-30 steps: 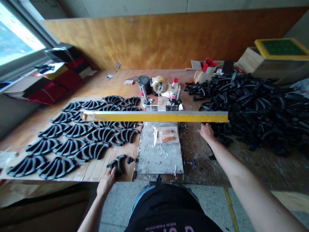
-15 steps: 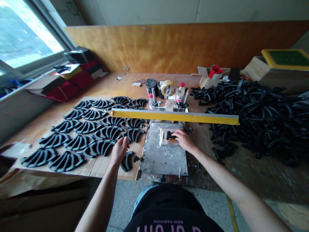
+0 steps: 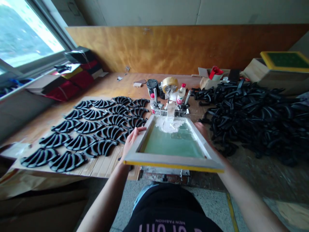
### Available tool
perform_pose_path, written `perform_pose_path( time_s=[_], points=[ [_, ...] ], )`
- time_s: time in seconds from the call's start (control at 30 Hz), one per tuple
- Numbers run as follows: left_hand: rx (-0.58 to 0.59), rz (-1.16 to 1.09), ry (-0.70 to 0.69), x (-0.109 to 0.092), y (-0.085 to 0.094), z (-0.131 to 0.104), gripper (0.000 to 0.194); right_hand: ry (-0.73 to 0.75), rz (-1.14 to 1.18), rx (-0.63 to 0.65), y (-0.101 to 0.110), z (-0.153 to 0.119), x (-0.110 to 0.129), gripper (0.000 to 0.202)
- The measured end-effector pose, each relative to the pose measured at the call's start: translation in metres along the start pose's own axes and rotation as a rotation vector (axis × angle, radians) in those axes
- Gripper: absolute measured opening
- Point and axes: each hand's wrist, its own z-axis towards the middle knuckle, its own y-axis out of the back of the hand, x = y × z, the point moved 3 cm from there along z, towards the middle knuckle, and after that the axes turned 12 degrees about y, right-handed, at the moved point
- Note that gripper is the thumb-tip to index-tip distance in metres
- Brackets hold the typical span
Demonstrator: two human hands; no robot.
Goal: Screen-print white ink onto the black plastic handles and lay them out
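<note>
So the screen frame (image 3: 172,141) sits in front of the person over the metal plate (image 3: 166,170), hinged at the far clamp (image 3: 169,111), near edge tilted up a bit, with a blob of white ink (image 3: 169,125) at the far end of the green mesh. Left hand (image 3: 131,141) grips the left rail, fingers curled over the edge; right hand (image 3: 202,130) is at the right rail but mostly hidden behind it, so I can't tell how its fingers sit. I'd say the risk is an uneven pull twisting the frame, or ink sliding down the tilted mesh. Rows of black handles (image 3: 89,129) lie on cardboard to the left, a big heap (image 3: 256,112) on the right. The shirt (image 3: 169,212) reads "NEW FASHION", upside down; the bottle (image 3: 181,94) label is too small to read
</note>
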Motion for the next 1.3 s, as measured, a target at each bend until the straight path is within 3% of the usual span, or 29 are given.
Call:
perform_pose_path(
  time_s=[0.07,0.17,0.23,0.33,0.47,0.6,0.7,0.77,0.87,0.93,1.07,1.17,1.3],
  points=[
    [0.006,0.096,0.13,0.028,0.008,-0.007,0.049,-0.041,-0.038,-0.096,0.012,0.019,-0.008,0.032],
    [0.012,0.155,0.244,0.07,0.011,-0.006,0.061,0.105,-0.04,-0.095,0.005,0.053,0.017,0.048],
    [0.01,0.185,0.255,0.094,0.01,0.0,0.068,0.217,-0.04,0.002,-0.012,0.072,0.042,0.056],
    [-0.025,0.218,0.236,0.116,0.011,0.01,0.066,0.234,-0.103,0.172,-0.04,0.084,0.064,0.034],
    [-0.052,0.297,0.231,0.129,0.015,0.015,0.061,0.293,-0.156,0.342,-0.056,0.065,0.074,0.011],
    [-0.087,0.284,0.23,0.13,0.015,0.014,0.059,0.564,-0.017,0.442,-0.038,0.031,0.085,0.018],
    [-0.089,0.23,0.246,0.128,0.014,0.014,0.058,0.697,0.114,0.548,-0.022,0.025,0.087,0.02],
    [-0.072,0.236,0.251,0.126,0.014,0.014,0.058,0.666,0.147,0.558,-0.019,0.032,0.085,0.017],
    [-0.035,0.253,0.267,0.125,0.014,0.014,0.061,0.567,0.104,0.418,-0.027,0.036,0.083,0.017],
    [-0.014,0.24,0.283,0.124,0.015,0.014,0.063,0.59,0.077,0.348,-0.034,0.026,0.085,0.022],
    [0.0,0.198,0.314,0.117,0.013,0.011,0.065,0.645,0.106,0.364,-0.035,0.014,0.088,0.02],
    [-0.007,0.18,0.33,0.1,0.011,0.004,0.066,0.506,0.092,0.344,-0.031,0.04,0.084,0.014],
    [0.018,0.107,0.294,0.06,0.011,-0.009,0.064,0.257,-0.038,0.247,-0.02,0.095,0.064,0.055]
  ],
)
